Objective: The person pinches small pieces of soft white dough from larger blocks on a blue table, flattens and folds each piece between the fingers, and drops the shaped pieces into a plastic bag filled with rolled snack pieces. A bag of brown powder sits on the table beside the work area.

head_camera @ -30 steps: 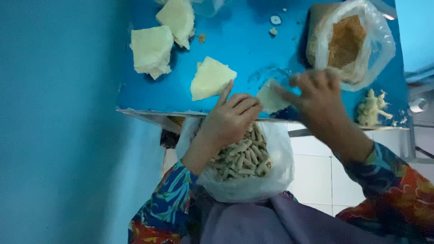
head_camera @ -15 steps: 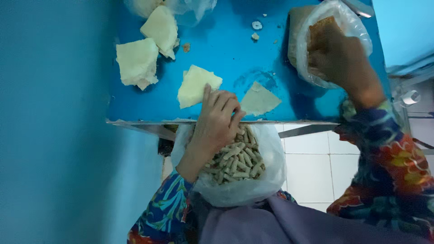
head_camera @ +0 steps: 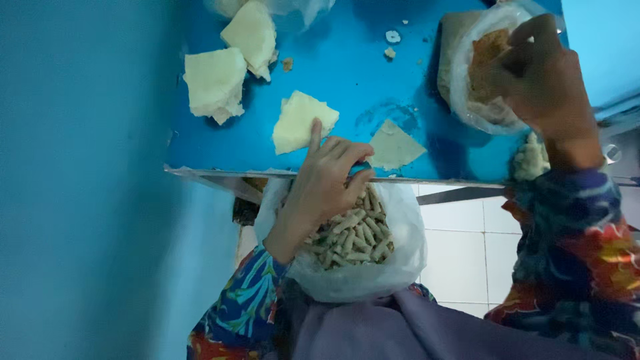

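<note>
Fingers of the left hand [head_camera: 327, 177] lie loosely spread, holding nothing, index tip touching a pale triangular wrapper stack [head_camera: 300, 121] at its 6 o'clock edge. Right hand [head_camera: 543, 80], fingers bunched, reaches into the filling bag [head_camera: 477, 100]. Single wrapper [head_camera: 393, 145] lies at 3 o'clock of the left hand; bag of rolled pieces [head_camera: 353, 240] hangs below the blue table [head_camera: 347, 73].

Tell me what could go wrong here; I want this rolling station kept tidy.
The single wrapper lies close to the blue table edge, so a brush from the left hand might push it off. The right hand is in the filling bag; crumbs may scatter. The bag of finished rolls sits open on the lap and could tip.
</note>
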Action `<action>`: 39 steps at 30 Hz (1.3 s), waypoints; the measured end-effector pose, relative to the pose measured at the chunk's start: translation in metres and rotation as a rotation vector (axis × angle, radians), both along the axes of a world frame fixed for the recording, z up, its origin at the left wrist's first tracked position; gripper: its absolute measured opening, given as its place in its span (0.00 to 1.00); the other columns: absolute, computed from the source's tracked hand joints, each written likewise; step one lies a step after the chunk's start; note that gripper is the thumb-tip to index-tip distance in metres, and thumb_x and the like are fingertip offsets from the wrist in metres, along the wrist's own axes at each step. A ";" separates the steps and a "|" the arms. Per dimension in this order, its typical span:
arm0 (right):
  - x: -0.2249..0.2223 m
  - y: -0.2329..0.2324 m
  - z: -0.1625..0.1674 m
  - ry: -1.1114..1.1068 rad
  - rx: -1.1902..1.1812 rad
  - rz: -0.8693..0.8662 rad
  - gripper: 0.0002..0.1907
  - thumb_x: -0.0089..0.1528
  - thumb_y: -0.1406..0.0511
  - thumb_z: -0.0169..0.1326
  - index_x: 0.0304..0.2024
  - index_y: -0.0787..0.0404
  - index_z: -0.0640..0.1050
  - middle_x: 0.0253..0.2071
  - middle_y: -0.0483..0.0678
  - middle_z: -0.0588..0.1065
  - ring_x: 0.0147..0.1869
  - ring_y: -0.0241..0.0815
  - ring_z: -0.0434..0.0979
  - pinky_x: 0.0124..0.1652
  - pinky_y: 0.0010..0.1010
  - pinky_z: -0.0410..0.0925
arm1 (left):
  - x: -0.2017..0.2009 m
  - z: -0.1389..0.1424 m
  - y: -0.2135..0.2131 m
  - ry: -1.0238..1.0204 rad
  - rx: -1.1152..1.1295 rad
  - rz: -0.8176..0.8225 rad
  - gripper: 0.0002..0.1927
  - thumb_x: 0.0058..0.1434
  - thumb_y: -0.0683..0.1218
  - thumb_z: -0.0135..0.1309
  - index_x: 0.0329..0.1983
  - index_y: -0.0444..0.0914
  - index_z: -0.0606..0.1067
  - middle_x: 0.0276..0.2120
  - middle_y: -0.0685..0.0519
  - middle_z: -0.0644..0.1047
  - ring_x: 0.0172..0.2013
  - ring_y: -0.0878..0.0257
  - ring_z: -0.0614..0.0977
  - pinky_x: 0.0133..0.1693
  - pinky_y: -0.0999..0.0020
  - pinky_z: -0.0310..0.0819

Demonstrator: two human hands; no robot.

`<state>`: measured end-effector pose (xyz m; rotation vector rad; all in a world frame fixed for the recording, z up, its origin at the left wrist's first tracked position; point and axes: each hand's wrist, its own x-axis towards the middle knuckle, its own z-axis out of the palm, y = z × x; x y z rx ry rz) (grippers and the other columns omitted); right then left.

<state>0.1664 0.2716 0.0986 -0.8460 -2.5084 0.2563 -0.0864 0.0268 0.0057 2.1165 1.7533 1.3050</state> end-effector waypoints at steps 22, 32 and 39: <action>-0.027 -0.118 -0.030 0.041 -0.065 0.144 0.26 0.64 0.74 0.56 0.64 0.68 0.67 0.46 0.58 0.79 0.49 0.57 0.81 0.43 0.42 0.75 | 0.031 -0.011 0.009 0.251 0.110 0.233 0.06 0.68 0.38 0.57 0.45 0.43 0.77 0.39 0.52 0.77 0.49 0.53 0.80 0.73 0.30 0.52; -0.035 -0.114 -0.021 -0.051 -0.116 0.184 0.30 0.62 0.80 0.49 0.66 0.68 0.60 0.42 0.60 0.75 0.45 0.61 0.79 0.41 0.47 0.71 | 0.058 -0.010 0.011 0.100 0.131 0.183 0.16 0.65 0.35 0.58 0.55 0.37 0.73 0.45 0.52 0.79 0.52 0.55 0.80 0.72 0.28 0.51; -0.036 -0.115 -0.015 0.039 -0.256 0.253 0.32 0.61 0.83 0.46 0.68 0.69 0.57 0.50 0.63 0.75 0.52 0.60 0.80 0.45 0.45 0.74 | 0.055 -0.009 0.011 0.128 0.109 0.181 0.15 0.61 0.34 0.58 0.51 0.39 0.78 0.47 0.54 0.79 0.51 0.57 0.80 0.71 0.26 0.47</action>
